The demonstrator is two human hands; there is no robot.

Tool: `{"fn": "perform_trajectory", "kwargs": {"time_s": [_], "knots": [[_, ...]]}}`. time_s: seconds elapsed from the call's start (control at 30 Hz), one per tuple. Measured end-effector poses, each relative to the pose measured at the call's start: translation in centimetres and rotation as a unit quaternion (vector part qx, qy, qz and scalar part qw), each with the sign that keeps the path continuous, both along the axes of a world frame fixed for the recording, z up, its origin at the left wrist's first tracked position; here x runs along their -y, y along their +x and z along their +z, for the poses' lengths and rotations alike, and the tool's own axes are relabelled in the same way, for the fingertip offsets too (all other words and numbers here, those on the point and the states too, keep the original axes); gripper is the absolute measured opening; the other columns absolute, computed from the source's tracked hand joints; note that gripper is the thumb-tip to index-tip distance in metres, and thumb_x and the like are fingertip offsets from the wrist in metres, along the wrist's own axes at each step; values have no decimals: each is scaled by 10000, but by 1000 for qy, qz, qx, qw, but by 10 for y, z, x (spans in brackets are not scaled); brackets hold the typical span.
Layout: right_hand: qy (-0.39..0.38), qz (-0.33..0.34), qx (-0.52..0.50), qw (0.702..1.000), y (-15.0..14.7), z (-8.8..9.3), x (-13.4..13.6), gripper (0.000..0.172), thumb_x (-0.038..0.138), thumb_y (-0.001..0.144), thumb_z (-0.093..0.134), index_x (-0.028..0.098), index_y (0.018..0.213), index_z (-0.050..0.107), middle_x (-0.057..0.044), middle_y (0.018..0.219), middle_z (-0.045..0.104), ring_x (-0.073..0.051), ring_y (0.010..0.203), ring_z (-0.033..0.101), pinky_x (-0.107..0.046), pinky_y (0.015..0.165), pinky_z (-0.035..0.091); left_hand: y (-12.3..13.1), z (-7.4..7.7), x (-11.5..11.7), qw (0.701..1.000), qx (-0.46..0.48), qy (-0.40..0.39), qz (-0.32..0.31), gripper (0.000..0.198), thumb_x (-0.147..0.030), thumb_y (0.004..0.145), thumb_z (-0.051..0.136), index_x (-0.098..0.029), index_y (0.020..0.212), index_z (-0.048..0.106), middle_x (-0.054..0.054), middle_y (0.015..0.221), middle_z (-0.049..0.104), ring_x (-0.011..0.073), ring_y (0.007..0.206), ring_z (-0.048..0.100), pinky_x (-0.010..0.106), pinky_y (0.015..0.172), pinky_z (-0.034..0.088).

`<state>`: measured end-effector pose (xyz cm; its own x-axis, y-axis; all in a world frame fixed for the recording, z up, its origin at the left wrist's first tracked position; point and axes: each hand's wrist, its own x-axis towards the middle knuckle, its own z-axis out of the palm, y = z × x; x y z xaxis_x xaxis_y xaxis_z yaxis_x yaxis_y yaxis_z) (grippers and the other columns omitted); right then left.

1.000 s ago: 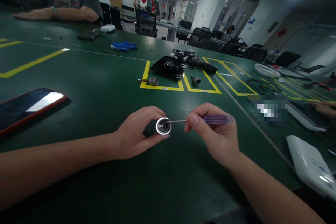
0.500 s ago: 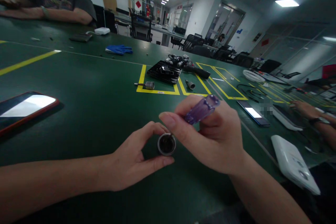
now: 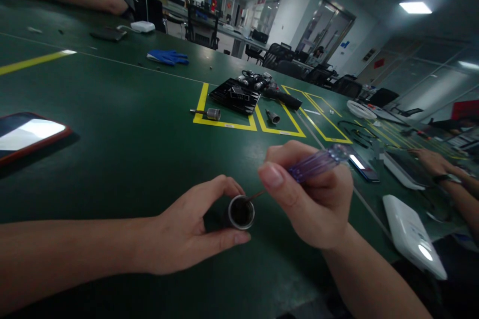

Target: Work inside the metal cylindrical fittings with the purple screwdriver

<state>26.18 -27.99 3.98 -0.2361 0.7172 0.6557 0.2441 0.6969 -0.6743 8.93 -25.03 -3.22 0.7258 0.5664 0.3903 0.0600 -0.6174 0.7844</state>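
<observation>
My left hand [image 3: 198, 224] grips a small round metal cylinder [image 3: 241, 226] between thumb and fingers, its open mouth turned up toward me. In my right hand [image 3: 314, 199] is a screwdriver [image 3: 318, 163] with a clear purple handle. Its thin shaft slants down to the left, and the tip is at the cylinder's opening, seemingly just inside the rim. The dark inside of the cylinder hides what is in it. Farther off, a metal socket-like part with a rod [image 3: 213, 113] and a second small metal part [image 3: 273, 117] lie at yellow tape frames.
Black parts and a black packet [image 3: 234, 95] lie in a taped frame on the green table [image 3: 130, 159]. A blue glove [image 3: 168, 57] is behind. Phones [image 3: 30, 132] lie left and right, with a white device [image 3: 413, 234] at right. Other people sit at both sides.
My right hand has moved right, and the screwdriver now leans lower, showing its shaft. The cylinder has shifted slightly right and down in my left hand. The view has shifted a little.
</observation>
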Motion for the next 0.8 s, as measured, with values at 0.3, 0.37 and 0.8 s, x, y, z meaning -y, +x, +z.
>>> {"fn": "perform_trajectory", "kwargs": {"time_s": [0.3,0.37,0.8], "knots": [[-6,-3,-8,1000,-1,3,2,217,164,805,594,189,607,507,56,519,409,-66,443,389,-245,417,299,2,2,0,1000,-5,1,6,236,-328,782,633,-213,939,500,18,895,619,174,792,602,285,664,517],[-3,-8,-5,1000,-1,3,2,222,169,808,592,186,603,511,57,517,408,-62,440,384,-242,411,290,2,2,0,1000,-11,-1,8,238,-327,784,630,-214,948,499,20,895,621,179,806,605,283,662,520],[-18,-16,1,1000,5,5,-2,213,187,824,598,181,624,525,59,518,452,-46,438,387,-226,407,293,2,5,0,1000,-15,-19,-4,243,-308,783,630,-198,959,503,19,916,612,175,836,602,294,705,505]]}}
